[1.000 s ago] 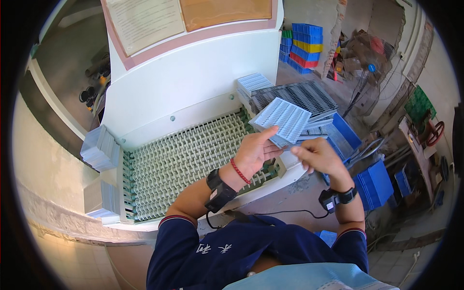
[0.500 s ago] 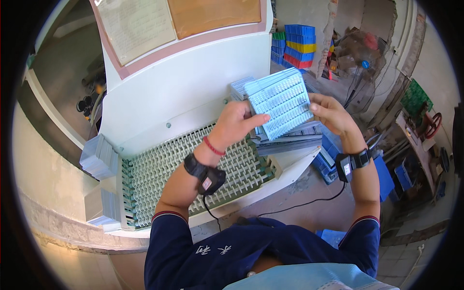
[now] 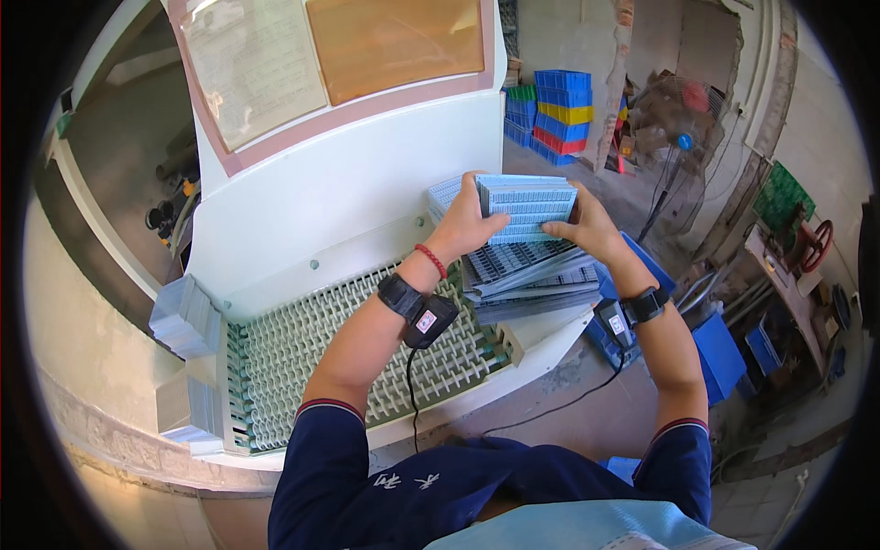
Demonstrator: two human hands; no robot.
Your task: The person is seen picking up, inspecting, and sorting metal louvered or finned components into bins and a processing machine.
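Note:
Between both hands is a stack of light blue slotted plastic sheets (image 3: 527,197), tilted up with its patterned face toward me. My left hand (image 3: 465,220) grips its left edge, thumb across the front. My right hand (image 3: 589,225) holds the right edge, thumb also on the front face. The stack's lower edge is just above a pile of blue-grey slotted sheets (image 3: 532,284); whether they touch I cannot tell. Another light blue stack (image 3: 442,193) sits partly hidden behind my left hand.
Left of the pile lies a pale ribbed bed (image 3: 357,330) within a white frame. Two stacks of sheets (image 3: 185,316) stand at its left end. A blue bin (image 3: 718,356) is at the right, and coloured crates (image 3: 561,115) are piled farther back. Cables hang from both wrist devices.
The light blue stack has come down toward the pile and turned from slanted to nearly level. Both hands moved with it, and my right thumb now lies on its front.

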